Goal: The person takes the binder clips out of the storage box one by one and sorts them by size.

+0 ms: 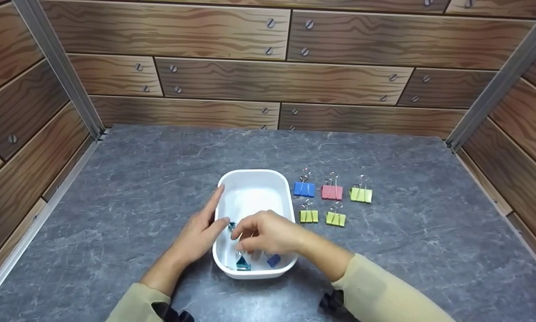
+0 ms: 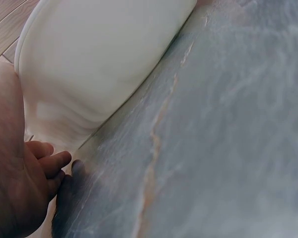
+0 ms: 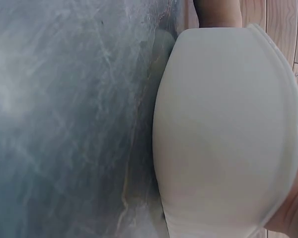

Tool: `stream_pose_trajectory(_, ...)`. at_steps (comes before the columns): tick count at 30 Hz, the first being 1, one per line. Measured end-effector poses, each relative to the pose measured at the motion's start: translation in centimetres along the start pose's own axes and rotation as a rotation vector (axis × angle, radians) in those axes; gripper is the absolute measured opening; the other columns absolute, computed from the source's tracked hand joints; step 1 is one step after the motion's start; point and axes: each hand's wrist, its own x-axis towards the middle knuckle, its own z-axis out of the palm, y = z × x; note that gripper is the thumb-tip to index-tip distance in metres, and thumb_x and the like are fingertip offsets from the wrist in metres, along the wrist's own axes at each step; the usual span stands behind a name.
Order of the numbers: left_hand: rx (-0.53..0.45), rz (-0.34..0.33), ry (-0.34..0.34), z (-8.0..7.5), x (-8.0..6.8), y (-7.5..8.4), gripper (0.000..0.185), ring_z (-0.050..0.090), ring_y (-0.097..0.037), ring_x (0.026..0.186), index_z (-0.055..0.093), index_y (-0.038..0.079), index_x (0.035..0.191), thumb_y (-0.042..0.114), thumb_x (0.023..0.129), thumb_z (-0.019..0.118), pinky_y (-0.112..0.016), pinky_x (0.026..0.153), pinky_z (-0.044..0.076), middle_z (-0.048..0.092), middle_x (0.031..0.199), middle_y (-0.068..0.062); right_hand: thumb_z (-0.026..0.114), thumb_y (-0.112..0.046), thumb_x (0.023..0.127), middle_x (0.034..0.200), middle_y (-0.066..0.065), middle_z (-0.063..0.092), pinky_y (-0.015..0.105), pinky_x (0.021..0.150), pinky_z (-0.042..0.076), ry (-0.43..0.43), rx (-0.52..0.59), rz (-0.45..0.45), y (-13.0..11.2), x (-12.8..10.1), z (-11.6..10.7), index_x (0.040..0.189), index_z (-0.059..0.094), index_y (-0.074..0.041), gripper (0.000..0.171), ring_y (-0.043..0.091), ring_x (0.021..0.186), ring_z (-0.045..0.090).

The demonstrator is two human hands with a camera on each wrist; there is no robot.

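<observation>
While our left hand (image 1: 199, 232) is steadying the white tub (image 1: 255, 180) with straight fingers, our right hand (image 1: 268, 232) is curling inside it over the binder clips (image 1: 243, 264) — whether pinching one, we cannot tell — so lifting one cleanly comes next.

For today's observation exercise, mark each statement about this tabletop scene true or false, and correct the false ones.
1. Five binder clips lie on the table right of the white tub. True.
2. The pink clip sits between the blue clip and a green clip. True.
3. The right hand rests flat on the table. False: it reaches into the tub, fingers curled.
4. The tub is empty. False: a teal clip and a blue one lie inside.
5. The left hand touches the tub's left rim. True.
</observation>
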Motion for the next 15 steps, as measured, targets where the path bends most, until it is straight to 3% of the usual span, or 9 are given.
stream_pose_trajectory(5,0.013,0.008,0.007,0.05,0.08,0.02,0.076,0.047,-0.029,0.146,0.024,0.028,0.171,0.024,0.105,0.061,-0.052,0.117,0.039,0.043,0.164,-0.016,0.079,-0.013,0.097,0.081,-0.001,0.077,0.025,0.062,0.057,-0.037,0.021,0.01,0.2,0.01,0.13,0.11,0.08,-0.005,0.015,0.027,0.071,0.075)
stream_pose_trajectory(15,0.006,-0.01,-0.002,0.02,-0.08,-0.06,0.076,0.046,-0.027,0.146,0.022,0.03,0.172,0.026,0.106,0.06,-0.052,0.117,0.039,0.042,0.165,-0.013,0.078,-0.009,0.097,0.086,-0.008,0.077,0.018,0.069,0.051,-0.045,-0.031,-0.022,0.22,0.22,0.21,0.102,0.084,-0.009,0.008,-0.001,0.072,0.064)
